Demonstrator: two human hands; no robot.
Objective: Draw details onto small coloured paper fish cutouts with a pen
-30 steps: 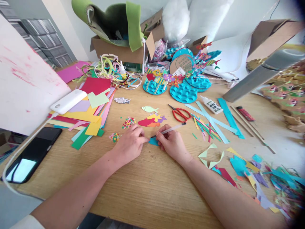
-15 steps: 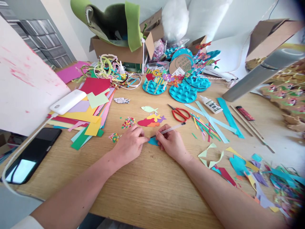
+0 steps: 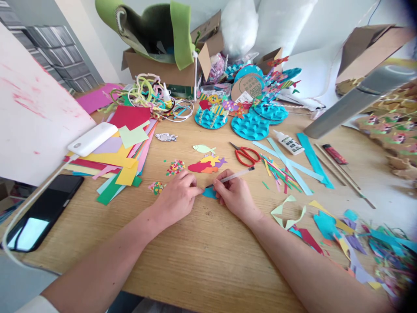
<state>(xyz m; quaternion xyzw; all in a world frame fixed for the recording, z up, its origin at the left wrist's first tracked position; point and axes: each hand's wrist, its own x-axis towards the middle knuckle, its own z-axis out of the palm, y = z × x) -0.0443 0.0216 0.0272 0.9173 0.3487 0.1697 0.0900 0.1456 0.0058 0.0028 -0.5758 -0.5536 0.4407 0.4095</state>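
Looking down from the head camera, we pinch a pen point(image 3: 232, 176) in our right hand point(image 3: 237, 196), fingers closed around it, tip on a blue paper scrap point(image 3: 209, 193) lying on the table point(image 3: 202, 256). Our left hand point(image 3: 177, 196) presses that scrap flat, fingers curled; red scissors point(image 3: 246, 154) lie near.

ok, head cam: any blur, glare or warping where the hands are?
Head view: left hand, right hand and pen are sharp in soft daylight; paper scraps at the right edge smear; the phone screen reflects light; edges bow, corner darkened.
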